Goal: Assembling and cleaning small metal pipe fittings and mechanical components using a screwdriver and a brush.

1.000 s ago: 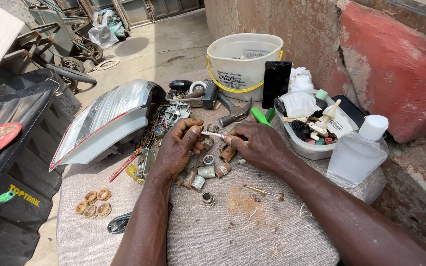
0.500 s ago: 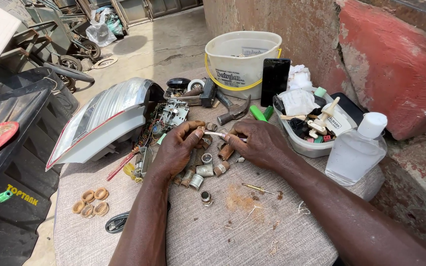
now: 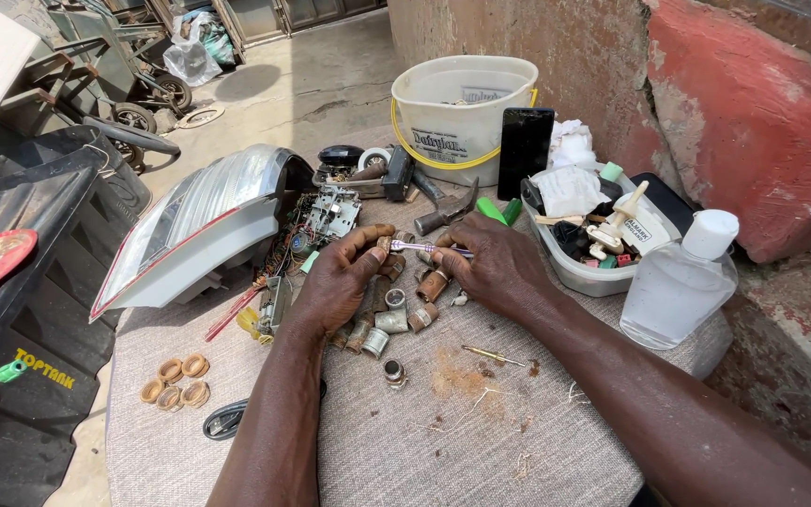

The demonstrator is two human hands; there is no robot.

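My left hand (image 3: 342,282) pinches a small rusty metal socket (image 3: 385,244) between thumb and fingers. My right hand (image 3: 497,265) holds a thin screwdriver (image 3: 429,248) with a purple shaft, its tip pointing left into that socket. Under both hands lies a pile of several rusty and silver cylindrical sockets (image 3: 394,317) on the grey cloth-covered table (image 3: 405,441). One more socket (image 3: 393,372) stands alone in front of the pile.
A silver car light housing (image 3: 201,223) with wiring lies left. A white bucket (image 3: 462,115), a dark phone (image 3: 525,150), a hammer (image 3: 443,214), a tray of parts (image 3: 593,235) and a clear bottle (image 3: 680,280) stand behind and right. Brown rings (image 3: 175,381) lie near left.
Both hands stay over the pile; the left hand's fingers have shifted a little on the socket. The view has shifted slightly.
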